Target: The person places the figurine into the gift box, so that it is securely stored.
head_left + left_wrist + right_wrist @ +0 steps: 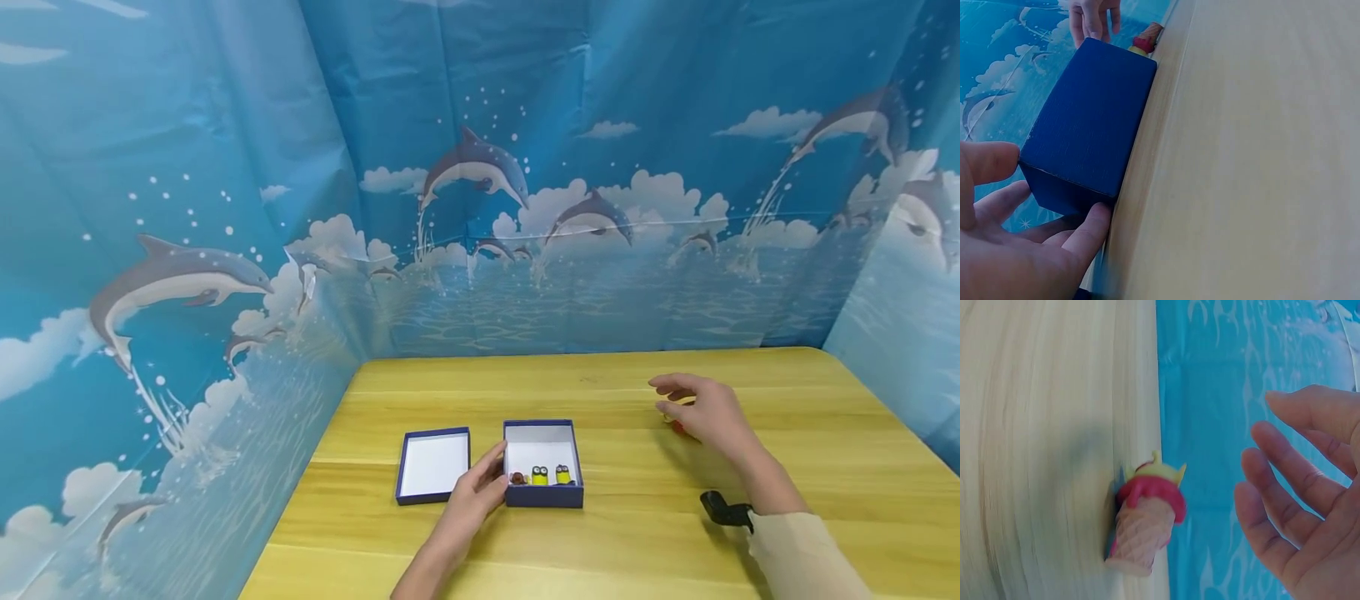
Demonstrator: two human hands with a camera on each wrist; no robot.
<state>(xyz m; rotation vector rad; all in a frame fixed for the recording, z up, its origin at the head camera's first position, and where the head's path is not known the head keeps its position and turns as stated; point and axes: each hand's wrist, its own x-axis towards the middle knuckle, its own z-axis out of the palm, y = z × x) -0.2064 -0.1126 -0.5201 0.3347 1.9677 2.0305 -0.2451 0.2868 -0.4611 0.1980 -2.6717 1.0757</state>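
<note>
My left hand (474, 492) grips the left side of a blue box (544, 497) with a white inside; in the left wrist view its fingers (1088, 234) touch the box's near end. Inside the box, along its front wall, are two yellow figurines with big eyes (540, 476) (563, 475) and a small brown figurine (517, 478). My right hand (708, 410) hovers, fingers bent and apart, above a toy ice cream cone (1141, 534) with a red collar and a yellow-green top. The hand hides most of that toy in the head view.
A blue-edged box lid (435, 467), white side up, lies left of the box on the yellow wooden table (615, 550). A curtain printed with dolphins (480, 300) hangs behind the table and along its sides. A black wrist mount (726, 509) sits on the right wrist.
</note>
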